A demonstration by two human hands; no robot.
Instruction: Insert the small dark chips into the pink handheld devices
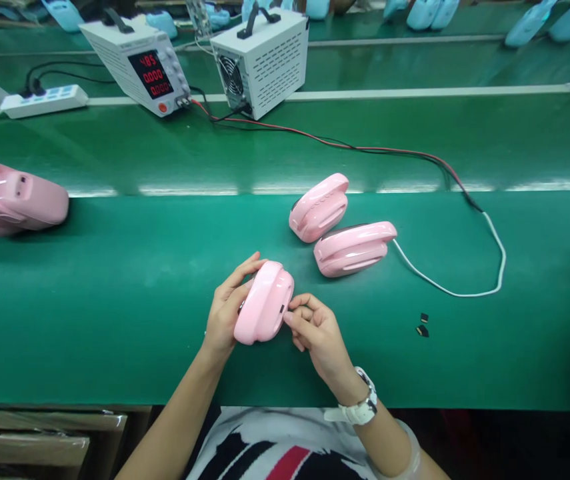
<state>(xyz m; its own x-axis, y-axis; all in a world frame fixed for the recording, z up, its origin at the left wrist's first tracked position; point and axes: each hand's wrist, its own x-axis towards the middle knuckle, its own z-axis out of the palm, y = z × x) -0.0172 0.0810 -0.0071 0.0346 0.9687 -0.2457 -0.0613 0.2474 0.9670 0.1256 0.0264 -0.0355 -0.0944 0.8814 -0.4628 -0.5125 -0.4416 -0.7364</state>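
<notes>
My left hand (225, 308) is wrapped round a pink plastic device (263, 303) and holds it just above the green belt (115, 287). My right hand (317, 330), with a white watch on its wrist, pinches its fingertips against the device's right side, near a small dark port. What those fingertips hold is too small to see. Two more pink devices lie just beyond: one (319, 207) tilted, the other (353, 248) with a white cable (465, 292) plugged into it.
Two small black parts (423, 325) lie to the right on the belt. Another pink device (12, 198) lies at the far left. Behind stand a power supply with a red display (137, 63), a white vented box (262, 57) and a power strip (45, 100).
</notes>
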